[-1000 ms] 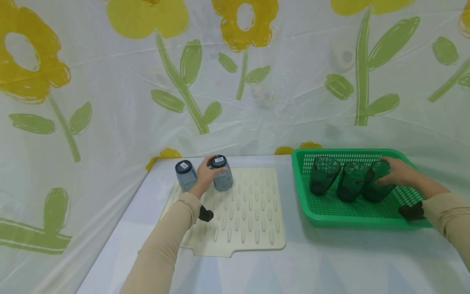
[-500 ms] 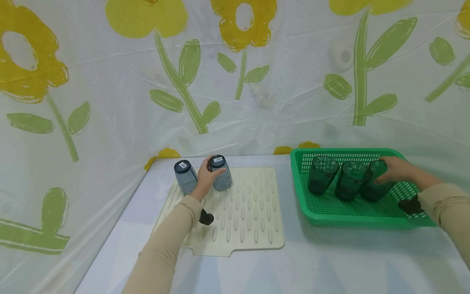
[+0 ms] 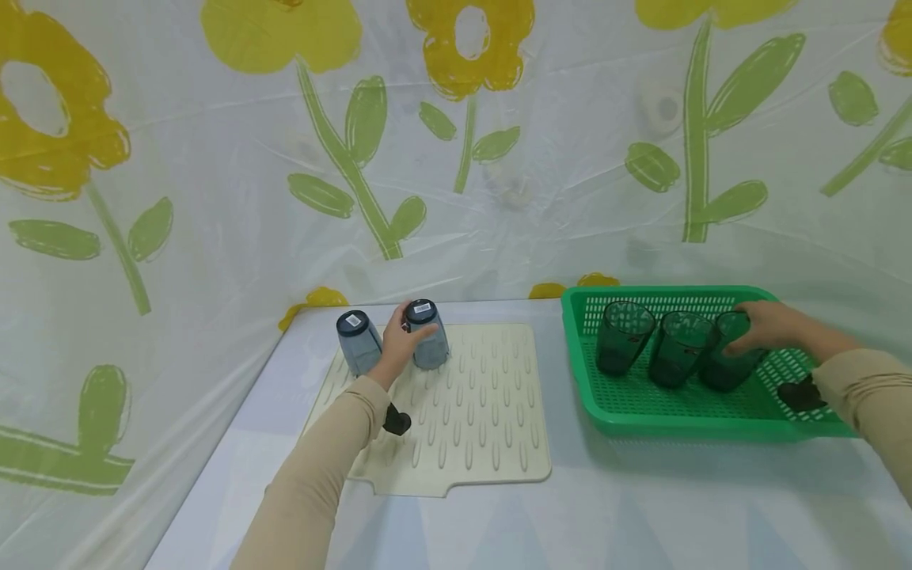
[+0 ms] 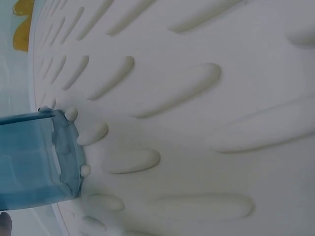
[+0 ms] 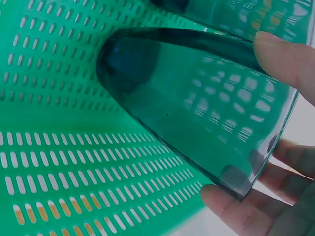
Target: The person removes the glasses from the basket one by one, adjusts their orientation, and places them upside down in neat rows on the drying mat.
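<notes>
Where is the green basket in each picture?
Head: the basket is on the right, beside the mat.
Left wrist: it isn't in this one.
Right wrist: it fills much of the left side and shows behind the glass.
Shared landmark: that glass, held in the right hand, shows in the head and right wrist views only.

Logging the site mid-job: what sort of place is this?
Probably a makeshift tabletop workspace, not clearly a kitchen: a flower-printed sheet rises behind the table, which bears a cream ridged mat and a green basket holding glasses.
</notes>
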Available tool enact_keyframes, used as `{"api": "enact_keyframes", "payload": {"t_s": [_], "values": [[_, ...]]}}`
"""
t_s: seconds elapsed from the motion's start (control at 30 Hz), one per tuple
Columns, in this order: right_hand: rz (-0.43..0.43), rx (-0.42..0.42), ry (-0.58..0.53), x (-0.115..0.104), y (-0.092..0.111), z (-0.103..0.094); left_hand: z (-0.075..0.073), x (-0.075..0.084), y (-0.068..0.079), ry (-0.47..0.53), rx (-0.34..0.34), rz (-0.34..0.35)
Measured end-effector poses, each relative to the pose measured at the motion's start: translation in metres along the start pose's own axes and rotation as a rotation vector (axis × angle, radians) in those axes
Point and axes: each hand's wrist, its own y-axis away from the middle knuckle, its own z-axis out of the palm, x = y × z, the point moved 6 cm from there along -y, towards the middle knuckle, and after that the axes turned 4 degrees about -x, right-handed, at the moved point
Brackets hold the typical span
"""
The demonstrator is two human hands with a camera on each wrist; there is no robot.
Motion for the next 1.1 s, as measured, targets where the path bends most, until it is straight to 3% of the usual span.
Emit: {"api": "enact_keyframes", "payload": {"t_s": [0.5, 0.8, 1.1], "values": [[-0.012, 0.015, 0.062, -0.005, 0.009, -0.019, -0.003, 0.015, 0.003, 0.082, 0.040, 0.013], [-0.019, 0.038, 0.083, -0.007, 0.014, -0.036, -0.011, 0.024, -0.004, 0.128, 0.118, 0.054], [-0.008, 0.043, 0.116, -0.009, 0.022, -0.050, -0.007, 0.047, -0.002, 0.041, 0.047, 0.130]]}}
